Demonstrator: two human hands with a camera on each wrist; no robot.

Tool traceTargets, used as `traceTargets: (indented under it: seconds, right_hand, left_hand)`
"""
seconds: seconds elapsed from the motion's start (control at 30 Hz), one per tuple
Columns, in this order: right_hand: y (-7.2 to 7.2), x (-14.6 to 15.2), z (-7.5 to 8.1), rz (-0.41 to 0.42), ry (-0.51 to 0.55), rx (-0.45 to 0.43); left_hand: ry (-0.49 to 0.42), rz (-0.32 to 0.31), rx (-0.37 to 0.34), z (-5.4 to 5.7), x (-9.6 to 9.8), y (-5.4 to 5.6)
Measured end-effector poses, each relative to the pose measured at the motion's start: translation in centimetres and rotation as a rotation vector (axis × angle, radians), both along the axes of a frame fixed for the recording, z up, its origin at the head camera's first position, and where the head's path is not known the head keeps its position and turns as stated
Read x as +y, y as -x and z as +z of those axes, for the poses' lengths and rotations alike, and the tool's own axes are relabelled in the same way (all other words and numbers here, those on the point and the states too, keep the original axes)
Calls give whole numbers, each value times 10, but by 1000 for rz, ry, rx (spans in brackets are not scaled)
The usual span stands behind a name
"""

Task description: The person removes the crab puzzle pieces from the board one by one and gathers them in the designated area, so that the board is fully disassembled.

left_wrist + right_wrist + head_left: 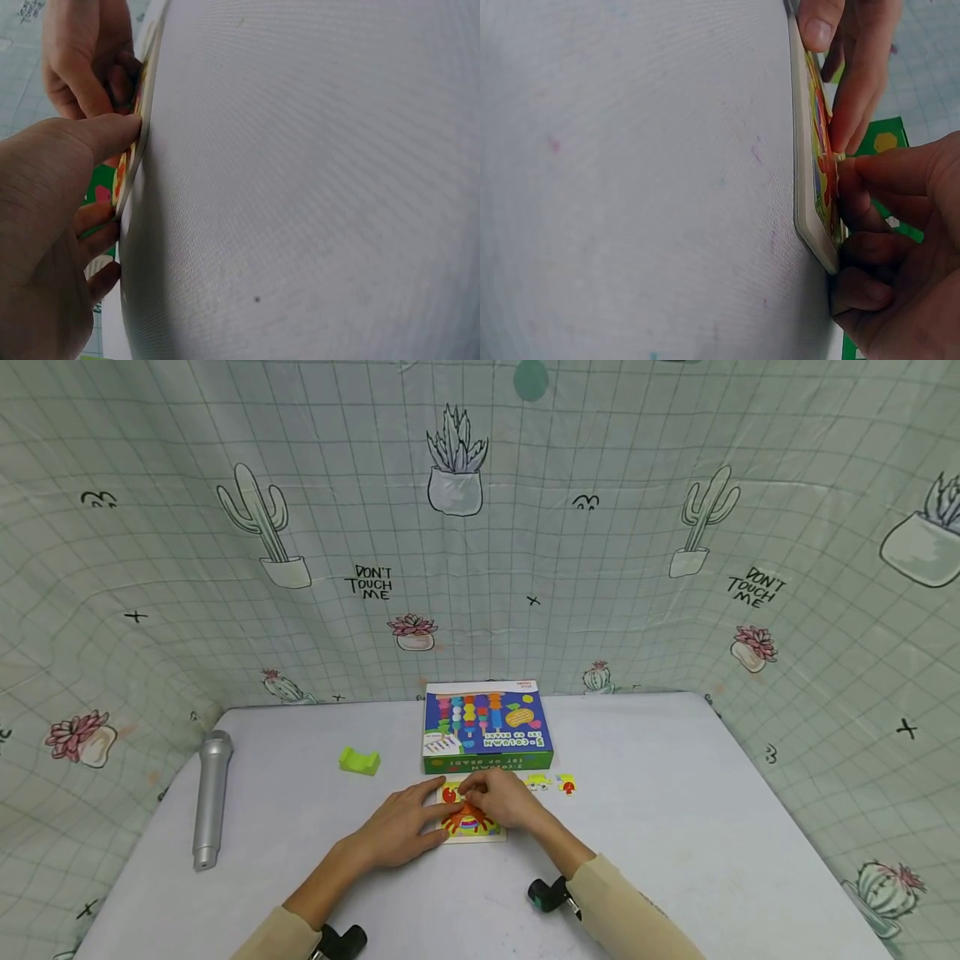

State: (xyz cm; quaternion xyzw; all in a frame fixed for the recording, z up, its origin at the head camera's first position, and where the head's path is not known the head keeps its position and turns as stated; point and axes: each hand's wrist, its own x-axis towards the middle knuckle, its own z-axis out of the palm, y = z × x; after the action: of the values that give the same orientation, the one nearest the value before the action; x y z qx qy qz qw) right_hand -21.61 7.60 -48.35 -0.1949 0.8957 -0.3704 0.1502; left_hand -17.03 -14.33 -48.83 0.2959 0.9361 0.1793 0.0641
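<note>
A small puzzle board (pixel 487 839) with an orange, crab-like picture lies flat on the table. My left hand (pixel 401 827) rests on its left side, fingers spread and fairly straight. In the right wrist view the left thumb (pixel 819 30) touches the board's edge while a finger lies on the picture. From the right, my right hand (pixel 504 797) reaches over the board's upper part. Its thumb and forefinger pinch a small puzzle piece (pixel 841 157) at the picture's surface, mostly hidden by the fingers. Two loose puzzle pieces, one yellow-green (pixel 537 782) and one with red (pixel 567 785), lie beyond the right hand.
Just behind the board stands a blue and green bead-set box (pixel 487 727). A lime-green notched block (pixel 360 762) lies left of the box. Farther left is a silver microphone-shaped object (pixel 212 802). Patterned cloth (pixel 480 552) hangs behind the white table (pixel 675 827).
</note>
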Motion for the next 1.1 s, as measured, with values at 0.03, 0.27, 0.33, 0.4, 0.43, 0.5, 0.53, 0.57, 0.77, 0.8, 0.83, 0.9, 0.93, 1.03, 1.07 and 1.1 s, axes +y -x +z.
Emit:
traceTargets:
  seconds: [0.03, 0.27, 0.33, 0.4, 0.43, 0.5, 0.53, 0.57, 0.77, 0.8, 0.83, 0.9, 0.93, 1.03, 1.07, 1.1]
  right_hand:
    - [0, 0, 0, -1, 2, -1]
    - [0, 0, -1, -3, 14, -14]
    - [0, 1, -1, -4, 20, -20]
    - [0, 1, -1, -13, 25, -31]
    - [0, 1, -1, -21, 28, -36]
    - [0, 1, -1, -38, 31, -41]
    - [-1, 0, -2, -46, 31, -40]
    - [-1, 0, -2, -52, 32, -39]
    - [0, -3, -4, -77, 15, -18]
    - [0, -4, -5, -82, 12, -17]
    - [0, -4, -5, -89, 13, -17]
    - [0, -5, -5, -101, 20, -22]
    - [0, -5, -4, -104, 28, -23]
    - [1, -6, -2, -113, 68, -36]
    - [1, -6, -2, -116, 81, -43]
    - [1, -6, -1, -118, 94, -47]
  left_hand:
    - [0, 0, 2, 0, 0, 0]
    - [-5, 1, -1, 0, 0, 0]
    - [-2, 4, -6, -1, 0, 0]
    - [7, 10, -10, -1, 1, 0]
    - [8, 11, -10, -2, 1, 0]
    - [12, 15, -10, -1, 1, 0]
    - [13, 16, -12, -1, 1, 0]
    - [7, 17, -13, -1, 1, -1]
    - [-18, 6, -19, -1, 1, -2]
    - [-20, 1, -18, -1, 1, -2]
    - [-25, -4, -17, -1, 0, -2]
    - [-29, -13, -5, -2, -1, -1]
    - [-32, -18, 2, -2, -1, -1]
    - [-34, -28, 24, -1, -2, -1]
    - [-33, -30, 29, -1, -2, -1]
    - [-31, -31, 33, -1, -2, 0]
